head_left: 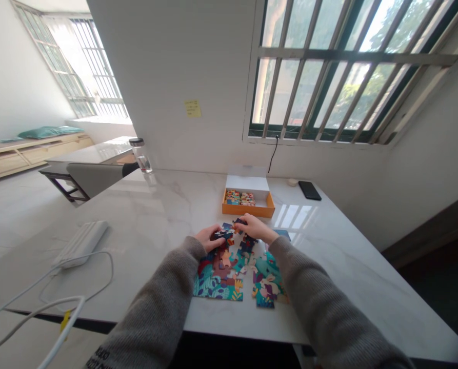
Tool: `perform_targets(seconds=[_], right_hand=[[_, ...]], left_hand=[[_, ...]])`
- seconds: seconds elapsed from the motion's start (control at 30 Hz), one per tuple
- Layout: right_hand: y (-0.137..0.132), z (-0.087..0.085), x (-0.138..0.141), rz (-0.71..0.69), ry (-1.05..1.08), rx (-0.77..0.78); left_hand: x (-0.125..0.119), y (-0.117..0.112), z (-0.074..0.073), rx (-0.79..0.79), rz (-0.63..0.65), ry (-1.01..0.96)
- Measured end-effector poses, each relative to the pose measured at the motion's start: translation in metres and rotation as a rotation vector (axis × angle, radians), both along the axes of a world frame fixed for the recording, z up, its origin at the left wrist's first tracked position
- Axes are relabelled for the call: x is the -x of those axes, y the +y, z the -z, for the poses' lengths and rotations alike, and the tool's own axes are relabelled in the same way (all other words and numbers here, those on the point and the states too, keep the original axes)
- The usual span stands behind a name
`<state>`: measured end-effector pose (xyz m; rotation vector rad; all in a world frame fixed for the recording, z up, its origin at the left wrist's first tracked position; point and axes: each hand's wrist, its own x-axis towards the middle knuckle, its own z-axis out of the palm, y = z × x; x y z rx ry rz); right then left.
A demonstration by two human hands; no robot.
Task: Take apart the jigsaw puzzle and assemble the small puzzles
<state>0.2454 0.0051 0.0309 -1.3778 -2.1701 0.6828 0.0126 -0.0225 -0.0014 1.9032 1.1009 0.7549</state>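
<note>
A partly joined jigsaw puzzle (pixel 217 289) with a colourful picture lies flat on the white marbled table, with gaps between its sections. My left hand (pixel 209 238) is at its upper left edge, thumb and fingers closed round a dark puzzle piece (pixel 224 234). Opposite it, my right hand (pixel 255 227) pinches another dark puzzle piece (pixel 239 222) near the top of the puzzle. A right-hand section of puzzle (pixel 267 279) is partly covered by my right forearm. Just beyond my hands stands an open orange box (pixel 247 210) containing more puzzle pieces (pixel 241 198).
A white power strip (pixel 83 243) with loose cables lies on the left. At the far left edge stands a clear bottle (pixel 141 156). A black phone (pixel 309 190) and a small round white object (pixel 292 182) are at the back right.
</note>
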Motion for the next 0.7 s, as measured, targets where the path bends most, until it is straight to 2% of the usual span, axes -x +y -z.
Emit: perform_targets(seconds=[0.17,0.27,0.33,0.47,0.57,0.7], right_hand=[[-0.021,-0.006,-0.016,0.069,0.299,0.06],[-0.039,-0.006,-0.021,0.021,0.61,0.165],[-0.048,-0.004,-0.02,-0.002,0.698,0.222],[-0.055,0.0,-0.014,0.072,0.586,0.133],[-0.054,0.007,-0.01,0.058,0.52,0.083],[-0.054,0.019,-0.004,0.096,0.41,0.009]], left_hand=[[-0.005,0.001,-0.002,0.048,-0.128,-0.098],[-0.01,0.0,-0.004,-0.008,-0.203,-0.069],[-0.015,-0.001,-0.004,-0.045,-0.21,-0.043],[-0.023,-0.004,0.0,-0.035,-0.162,-0.06],[-0.024,-0.004,0.005,0.003,-0.115,-0.112],[-0.018,0.001,0.007,-0.031,-0.11,-0.034]])
